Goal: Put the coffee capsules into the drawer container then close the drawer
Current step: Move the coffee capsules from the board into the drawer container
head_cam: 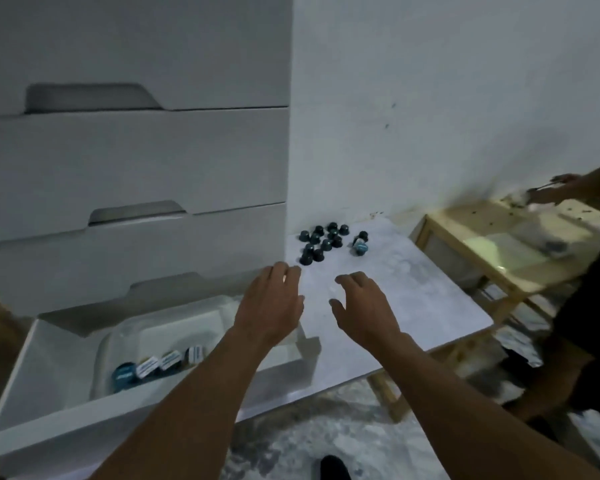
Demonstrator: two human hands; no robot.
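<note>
The left forearm (201,386) covers part of the white plastic drawer container (118,344), labels on its dark round capsules (156,365) too blurred to read, second person (589,306) cut off right.

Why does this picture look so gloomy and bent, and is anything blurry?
Head view: dim, bluish room light; brightest patch on the wooden table at right. Wide lens bows the drawers. Both hands, left hand and right hand, look soft, the capsules grainy, and the far-right arm smeared.
</note>
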